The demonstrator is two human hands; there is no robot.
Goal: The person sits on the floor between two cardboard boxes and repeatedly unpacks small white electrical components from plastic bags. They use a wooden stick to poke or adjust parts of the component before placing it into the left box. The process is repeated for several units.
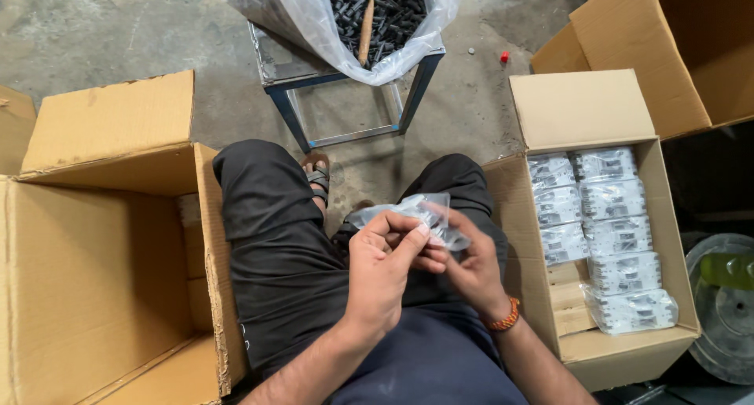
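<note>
Both my hands meet over my lap, pinching a small clear plastic bag (408, 212). My left hand (382, 267) grips its near edge with thumb and fingers. My right hand (465, 263), with an orange bead band at the wrist, holds the bag's right side. Whether anything is inside the bag I cannot tell. I sit with knees apart in dark trousers.
A large open cardboard box (102, 279) stands at my left. At my right an open cardboard box (577, 106) holds rows of packed clear bags. Ahead, a metal stand (345, 75) carries a plastic bag of small black parts (385, 12). Another carton (660, 43) sits far right.
</note>
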